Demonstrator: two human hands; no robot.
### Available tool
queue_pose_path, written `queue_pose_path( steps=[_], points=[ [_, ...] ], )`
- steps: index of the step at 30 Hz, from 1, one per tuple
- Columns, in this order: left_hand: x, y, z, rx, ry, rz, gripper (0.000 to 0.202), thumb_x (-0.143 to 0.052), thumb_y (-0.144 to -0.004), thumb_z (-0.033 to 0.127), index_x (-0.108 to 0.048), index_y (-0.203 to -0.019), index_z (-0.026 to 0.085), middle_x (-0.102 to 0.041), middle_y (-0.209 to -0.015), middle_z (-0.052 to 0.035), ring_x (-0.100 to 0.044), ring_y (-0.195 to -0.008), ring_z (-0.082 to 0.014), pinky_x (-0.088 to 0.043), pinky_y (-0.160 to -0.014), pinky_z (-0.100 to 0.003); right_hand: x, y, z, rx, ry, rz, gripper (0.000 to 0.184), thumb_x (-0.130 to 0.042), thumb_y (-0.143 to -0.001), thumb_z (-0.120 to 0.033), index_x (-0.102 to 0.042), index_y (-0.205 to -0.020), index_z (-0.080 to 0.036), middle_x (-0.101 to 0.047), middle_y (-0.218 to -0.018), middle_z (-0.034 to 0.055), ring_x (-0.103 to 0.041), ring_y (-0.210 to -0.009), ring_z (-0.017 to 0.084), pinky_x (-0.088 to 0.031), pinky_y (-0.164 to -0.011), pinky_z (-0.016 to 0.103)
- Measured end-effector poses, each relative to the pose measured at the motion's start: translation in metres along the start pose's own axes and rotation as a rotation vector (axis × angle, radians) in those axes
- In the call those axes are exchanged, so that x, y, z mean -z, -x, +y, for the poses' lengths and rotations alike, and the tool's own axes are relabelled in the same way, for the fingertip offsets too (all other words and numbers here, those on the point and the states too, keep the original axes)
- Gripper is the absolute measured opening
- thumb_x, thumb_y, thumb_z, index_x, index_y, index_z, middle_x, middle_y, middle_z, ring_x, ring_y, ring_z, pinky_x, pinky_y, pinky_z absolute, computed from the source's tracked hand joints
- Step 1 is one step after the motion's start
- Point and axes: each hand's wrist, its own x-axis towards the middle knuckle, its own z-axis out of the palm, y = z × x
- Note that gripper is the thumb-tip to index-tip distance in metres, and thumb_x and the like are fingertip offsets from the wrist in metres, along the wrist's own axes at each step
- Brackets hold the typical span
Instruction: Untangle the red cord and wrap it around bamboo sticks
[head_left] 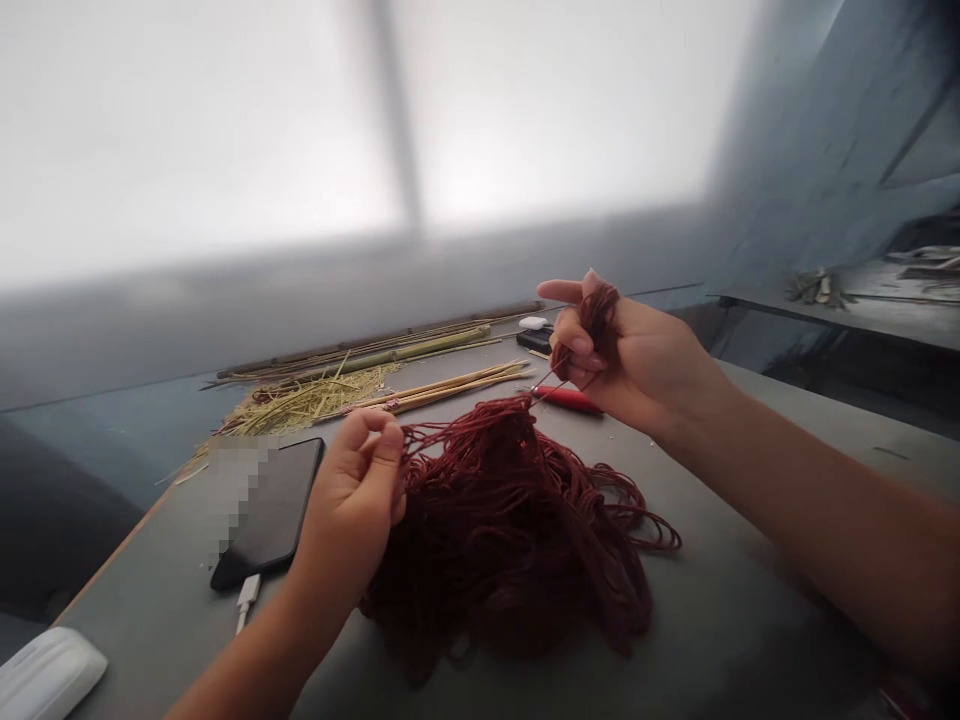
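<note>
A large loose heap of dark red yarn (517, 510) lies on the grey table in front of me. At its left side, my left hand (367, 465) is closed, with several strands pinched between thumb and fingers. Above the heap to the right, my right hand (622, 345) is raised and wrapped round a small bundle of the same yarn (598, 312). Its index finger sticks out to the left. Thin taut strands run from this bundle down to the top of the heap.
A phone (277, 510) with a white cable (247, 597) lies on the left. Behind are yellow-green shavings (315, 397), thin sticks (457, 383) and bamboo poles (420, 348). A red-handled tool (568, 399) and a black box (535, 341) lie beyond the yarn. A white object (52, 673) sits front left.
</note>
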Motion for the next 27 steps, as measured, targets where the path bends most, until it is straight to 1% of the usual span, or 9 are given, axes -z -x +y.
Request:
queue_pose_path(
  steps=[4,6,8,12,14,16,19,23,27],
  points=[
    [0.006,0.001,-0.006,-0.082,-0.484,-0.17,0.022,-0.064,-0.084,0.044,-0.059,-0.082,0.022,-0.059,-0.065,0.0037,-0.051,-0.057,-0.0117,-0.038,-0.051,-0.022,-0.001,0.004,-0.002,0.013,0.022,-0.031,0.032,-0.049,-0.101,-0.04,-0.07,-0.092,-0.019,-0.038,-0.05,-0.0052,-0.025,-0.044,0.01,-0.037,-0.045,0.022],
    [0.006,0.002,-0.007,-0.16,-0.689,-0.244,0.026,-0.06,-0.087,0.044,-0.06,-0.073,0.021,-0.06,-0.066,0.0023,-0.053,-0.063,-0.014,-0.04,-0.058,-0.025,-0.001,0.006,-0.004,0.022,0.023,-0.031,0.032,-0.048,-0.101,-0.04,-0.07,-0.092,-0.019,-0.038,-0.051,-0.005,-0.025,-0.044,0.01,-0.038,-0.045,0.022],
    [0.006,0.002,-0.006,-0.228,-0.829,-0.252,0.035,-0.05,-0.091,0.042,-0.056,-0.064,0.02,-0.055,-0.061,0.0022,-0.049,-0.061,-0.0143,-0.037,-0.059,-0.027,-0.002,0.007,-0.006,0.021,0.021,-0.025,0.035,-0.045,-0.103,-0.039,-0.07,-0.092,-0.019,-0.038,-0.051,-0.0047,-0.025,-0.045,0.01,-0.038,-0.045,0.022],
    [0.006,-0.005,-0.006,-0.327,-0.865,-0.112,0.035,-0.042,-0.092,0.036,-0.053,-0.062,0.021,-0.052,-0.064,0.0007,-0.05,-0.065,-0.0161,-0.039,-0.061,-0.028,-0.003,0.008,-0.009,0.006,0.018,0.0,0.038,-0.04,-0.105,-0.037,-0.07,-0.091,-0.018,-0.038,-0.05,-0.0046,-0.025,-0.044,0.01,-0.037,-0.045,0.023],
    [0.008,-0.009,-0.007,-0.363,-0.855,-0.048,0.036,-0.042,-0.091,0.036,-0.052,-0.06,0.021,-0.051,-0.067,0.0,-0.051,-0.066,-0.0165,-0.04,-0.062,-0.029,-0.003,0.009,-0.01,0.007,0.019,0.003,0.037,-0.041,-0.105,-0.037,-0.069,-0.091,-0.018,-0.038,-0.05,-0.0048,-0.025,-0.044,0.01,-0.035,-0.045,0.023],
    [0.011,-0.012,-0.007,-0.373,-0.862,-0.027,0.038,-0.045,-0.09,0.038,-0.05,-0.057,0.021,-0.049,-0.068,0.0003,-0.05,-0.065,-0.0161,-0.04,-0.062,-0.029,-0.003,0.009,-0.011,0.018,0.011,-0.003,0.035,-0.042,-0.105,-0.036,-0.069,-0.09,-0.018,-0.039,-0.05,-0.0048,-0.026,-0.045,0.01,-0.033,-0.045,0.023],
    [0.015,-0.014,-0.007,-0.358,-0.913,-0.065,0.042,-0.052,-0.089,0.041,-0.046,-0.053,0.021,-0.047,-0.068,0.0009,-0.049,-0.065,-0.0159,-0.039,-0.063,-0.029,-0.002,0.009,-0.014,0.052,-0.023,0.005,0.035,-0.044,-0.105,-0.033,-0.069,-0.088,-0.017,-0.041,-0.049,-0.0046,-0.026,-0.046,0.009,-0.031,-0.046,0.023],
    [0.02,-0.014,0.0,-0.324,-1.003,-0.133,0.045,-0.052,-0.091,0.048,-0.049,-0.054,0.021,-0.049,-0.072,0.0005,-0.051,-0.066,-0.0167,-0.04,-0.063,-0.029,-0.001,0.005,-0.019,0.082,-0.038,0.046,0.037,-0.043,-0.105,-0.031,-0.07,-0.085,-0.017,-0.041,-0.048,-0.0044,-0.027,-0.045,0.008,-0.029,-0.046,0.025],
    [0.027,-0.016,0.008,-0.203,-1.14,-0.181,0.045,-0.05,-0.089,0.05,-0.054,-0.054,0.021,-0.054,-0.074,-0.0016,-0.055,-0.062,-0.018,-0.037,-0.056,-0.029,0.005,-0.001,-0.03,0.123,-0.045,0.1,0.039,-0.041,-0.106,-0.029,-0.07,-0.081,-0.018,-0.042,-0.045,-0.0046,-0.032,-0.044,0.008,-0.028,-0.047,0.026]
  ],
)
